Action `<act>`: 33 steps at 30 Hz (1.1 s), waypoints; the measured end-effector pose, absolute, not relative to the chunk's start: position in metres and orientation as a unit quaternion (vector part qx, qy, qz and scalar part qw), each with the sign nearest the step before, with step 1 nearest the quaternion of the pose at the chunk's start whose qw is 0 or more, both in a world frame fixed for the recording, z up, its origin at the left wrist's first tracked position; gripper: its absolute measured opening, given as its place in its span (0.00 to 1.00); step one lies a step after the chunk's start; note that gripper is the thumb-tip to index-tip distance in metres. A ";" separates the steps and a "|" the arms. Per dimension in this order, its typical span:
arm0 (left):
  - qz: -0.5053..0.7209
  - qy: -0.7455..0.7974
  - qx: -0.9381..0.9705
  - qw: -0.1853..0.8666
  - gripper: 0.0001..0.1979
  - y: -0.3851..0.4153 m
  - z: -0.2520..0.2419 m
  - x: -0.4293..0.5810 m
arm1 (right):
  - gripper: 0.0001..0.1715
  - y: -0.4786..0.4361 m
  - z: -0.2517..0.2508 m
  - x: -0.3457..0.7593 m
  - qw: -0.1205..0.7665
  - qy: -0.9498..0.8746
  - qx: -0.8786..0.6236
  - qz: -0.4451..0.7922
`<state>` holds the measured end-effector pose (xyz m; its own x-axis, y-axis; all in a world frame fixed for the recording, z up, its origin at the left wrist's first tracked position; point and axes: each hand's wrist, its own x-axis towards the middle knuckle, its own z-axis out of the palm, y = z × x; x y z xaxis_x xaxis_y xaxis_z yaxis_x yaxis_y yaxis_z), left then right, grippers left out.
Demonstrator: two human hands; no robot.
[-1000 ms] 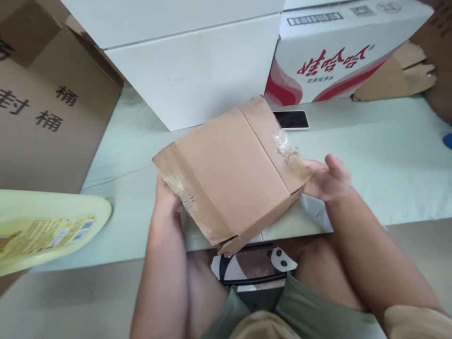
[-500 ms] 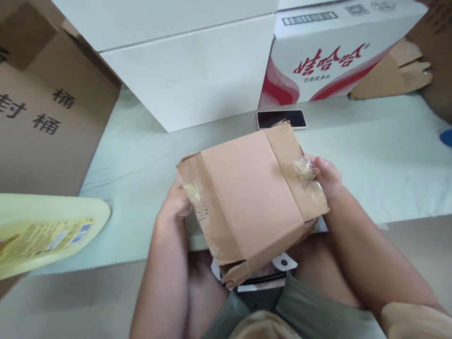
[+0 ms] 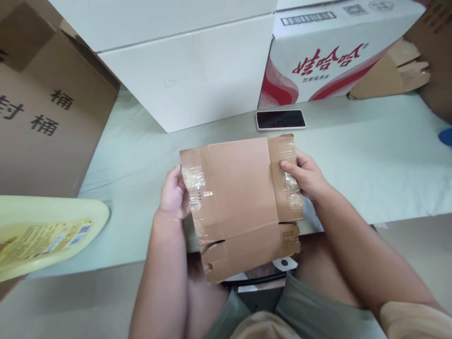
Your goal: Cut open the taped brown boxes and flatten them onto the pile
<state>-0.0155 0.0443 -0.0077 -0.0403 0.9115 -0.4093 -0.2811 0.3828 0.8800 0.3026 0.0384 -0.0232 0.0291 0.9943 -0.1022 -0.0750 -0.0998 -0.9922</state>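
Note:
Between my hands is an unfolded brown cardboard box [image 3: 243,188], held over the table's front edge above my lap. Clear tape strips cling to its left and right flaps, and its torn lower flap hangs toward me. My left hand [image 3: 174,194] grips the left edge, its fingers partly hidden behind the cardboard. On the other side, my right hand [image 3: 306,174] is closed on the right flap, thumb on top and fingers beneath. Just beyond the box's far edge lies a phone [image 3: 280,119] with a dark screen.
Large white cartons [image 3: 197,70] stand at the back, next to a red-and-white carton [image 3: 325,61]. A big brown carton [image 3: 42,108] is at left, with a pale yellow container [image 3: 52,235] in front. Folded cardboard [image 3: 388,75] leans at back right on the pale green table cover [image 3: 381,155].
The cardboard box has turned and flattened out, its lower flap swinging down toward me. My right hand has shifted left, its thumb now on top. The phone is fully uncovered.

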 end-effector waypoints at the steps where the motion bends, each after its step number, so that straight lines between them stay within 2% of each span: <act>1: 0.457 0.543 0.291 0.641 0.26 0.044 -0.007 -0.016 | 0.35 0.039 -0.024 0.302 0.510 -0.452 -0.515 0.520; 5: 0.384 0.535 0.346 0.669 0.31 0.041 -0.005 -0.015 | 0.45 0.041 -0.030 0.305 0.532 -0.443 -0.523 0.496; 7: 0.388 0.529 0.361 0.663 0.30 0.041 -0.004 -0.014 | 0.46 0.045 -0.035 0.309 0.543 -0.423 -0.533 0.492; 9: 0.445 0.525 0.353 0.634 0.28 0.044 -0.005 -0.016 | 0.41 0.051 -0.040 0.315 0.558 -0.407 -0.539 0.483; 13: 0.675 0.476 0.279 0.489 0.22 0.058 -0.007 -0.026 | 0.33 0.060 -0.046 0.323 0.573 -0.376 -0.524 0.505; 16: 0.752 0.452 0.214 0.430 0.18 0.068 -0.010 -0.033 | 0.39 0.058 -0.043 0.318 0.539 -0.374 -0.484 0.580; 19: 0.741 0.465 0.201 0.441 0.19 0.071 -0.015 -0.036 | 0.45 0.049 -0.038 0.304 0.476 -0.395 -0.440 0.651; 23: 0.722 0.474 0.202 0.462 0.19 0.067 -0.019 -0.031 | 0.33 0.036 -0.037 0.281 0.404 -0.428 -0.447 0.674; 25: 0.708 0.484 0.210 0.470 0.19 0.064 -0.016 -0.026 | 0.35 0.032 -0.038 0.271 0.393 -0.429 -0.455 0.675; 30: 0.684 0.404 0.249 0.554 0.23 0.057 0.008 -0.022 | 0.35 0.032 -0.026 0.264 0.476 -0.381 -0.459 0.646; 33: 0.690 0.393 0.200 0.574 0.24 0.054 0.017 -0.027 | 0.36 0.031 -0.007 0.282 0.530 -0.374 -0.467 0.602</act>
